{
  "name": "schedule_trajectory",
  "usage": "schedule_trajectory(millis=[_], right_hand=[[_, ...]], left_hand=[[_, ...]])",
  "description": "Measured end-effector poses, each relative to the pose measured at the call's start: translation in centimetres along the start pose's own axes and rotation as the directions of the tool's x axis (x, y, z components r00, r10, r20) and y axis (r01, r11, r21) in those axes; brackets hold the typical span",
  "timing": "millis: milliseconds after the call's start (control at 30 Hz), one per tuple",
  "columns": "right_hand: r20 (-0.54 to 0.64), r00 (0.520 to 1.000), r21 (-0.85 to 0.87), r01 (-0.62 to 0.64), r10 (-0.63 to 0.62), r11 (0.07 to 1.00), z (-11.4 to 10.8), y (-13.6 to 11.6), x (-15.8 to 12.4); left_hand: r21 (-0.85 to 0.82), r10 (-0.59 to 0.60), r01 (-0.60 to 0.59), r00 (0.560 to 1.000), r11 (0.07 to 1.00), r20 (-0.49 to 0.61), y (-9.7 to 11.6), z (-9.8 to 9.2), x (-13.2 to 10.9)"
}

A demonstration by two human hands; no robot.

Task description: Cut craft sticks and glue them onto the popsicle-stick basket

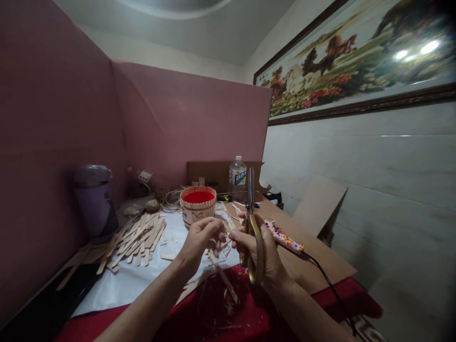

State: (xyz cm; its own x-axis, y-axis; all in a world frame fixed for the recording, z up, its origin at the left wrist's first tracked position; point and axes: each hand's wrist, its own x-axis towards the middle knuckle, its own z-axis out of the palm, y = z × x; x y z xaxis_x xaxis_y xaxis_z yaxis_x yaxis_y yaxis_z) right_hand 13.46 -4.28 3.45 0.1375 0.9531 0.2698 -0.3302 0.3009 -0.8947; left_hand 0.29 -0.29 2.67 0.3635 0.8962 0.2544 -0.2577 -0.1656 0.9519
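Note:
My right hand (265,249) is wrapped around scissors (253,237) with gold-coloured handles; their closed blades point up and away from me. Thumb and fingers of my left hand (204,240) are pinched together, meeting the right fingertips over a small pale sliver (227,229) that looks like wood. Just beyond the left hand stands a round pot (197,213), red inside and faced with upright wooden sticks. Below the hands, a wooden craft stick (223,278) and pale shavings lie on white sheeting and red cloth (254,313).
A heap of craft sticks (140,242) lies left, near a purple lidded container (94,204). Twine (152,205) sits behind it. At the back stands a plastic bottle (237,176). To the right, a flower-patterned tool (285,239) trails a black cord (329,280) over brown board.

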Motion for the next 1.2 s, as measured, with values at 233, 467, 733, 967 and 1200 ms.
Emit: schedule_trajectory(millis=[233,467,733,967,1200], right_hand=[[0.02,0.999,0.011,-0.026,0.025,1.0,0.0,0.3,0.0],[0.024,0.995,0.112,-0.103,0.101,0.988,-0.3,0.9,0.0],[-0.028,1.0,0.051,-0.005,0.007,0.999,-0.7,1.2,1.0],[-0.003,0.999,-0.042,0.046,-0.047,0.998,-0.8,0.8,1.2],[-0.006,0.99,-0.13,0.138,-0.14,0.982,-0.3,0.6,1.0]], left_hand=[[0.02,0.067,-0.067,0.998,0.998,0.007,-0.2,-0.1,0.0],[0.032,0.053,-0.052,0.998,0.998,-0.034,0.0,0.0,0.0],[0.019,-0.002,0.002,1.0,1.0,-0.013,-0.1,0.0,0.0],[-0.028,-0.05,0.051,0.998,0.998,0.028,0.1,0.2,-0.2],[-0.228,-0.361,0.436,0.881,0.871,0.307,0.3,-0.4,-0.1]])
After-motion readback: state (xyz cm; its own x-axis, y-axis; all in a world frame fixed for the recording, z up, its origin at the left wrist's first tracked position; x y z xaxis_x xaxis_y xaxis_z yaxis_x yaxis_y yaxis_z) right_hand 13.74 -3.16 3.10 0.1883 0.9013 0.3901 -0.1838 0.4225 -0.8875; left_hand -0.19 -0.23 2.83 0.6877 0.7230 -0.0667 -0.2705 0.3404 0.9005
